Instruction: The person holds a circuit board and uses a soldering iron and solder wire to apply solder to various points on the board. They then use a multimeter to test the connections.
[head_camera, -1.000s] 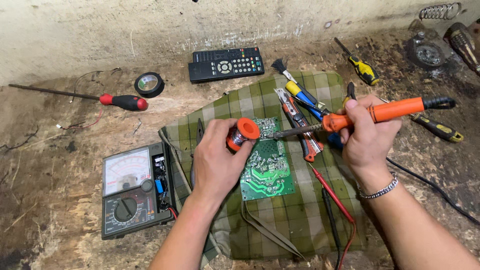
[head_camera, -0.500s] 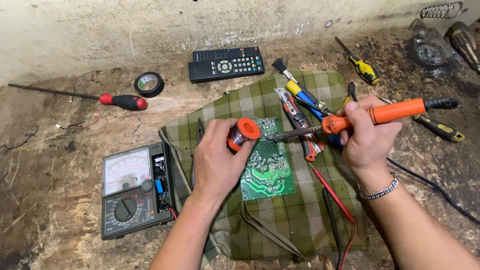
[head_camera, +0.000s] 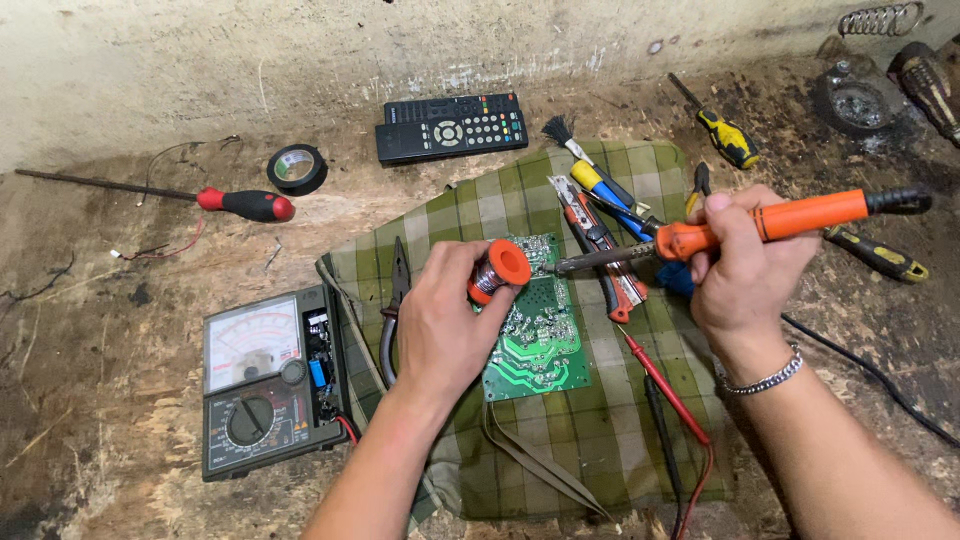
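At centre frame the left hand (head_camera: 440, 320) covers part of the green circuit board (head_camera: 535, 335), its fingers wrapped around an orange solder spool (head_camera: 500, 270) held just above the board's upper edge. The right hand (head_camera: 745, 265), fingers closed around an orange-handled soldering iron (head_camera: 770, 222), points the tip toward the spool; whether tip and board touch is hard to make out. The checked cloth (head_camera: 590, 440) under them hides much of the surface (head_camera: 120, 490). An open-cased multimeter (head_camera: 265, 385) sits lower left.

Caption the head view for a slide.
Right hand holds soldering iron to green circuit board; left hand holds solder spool.
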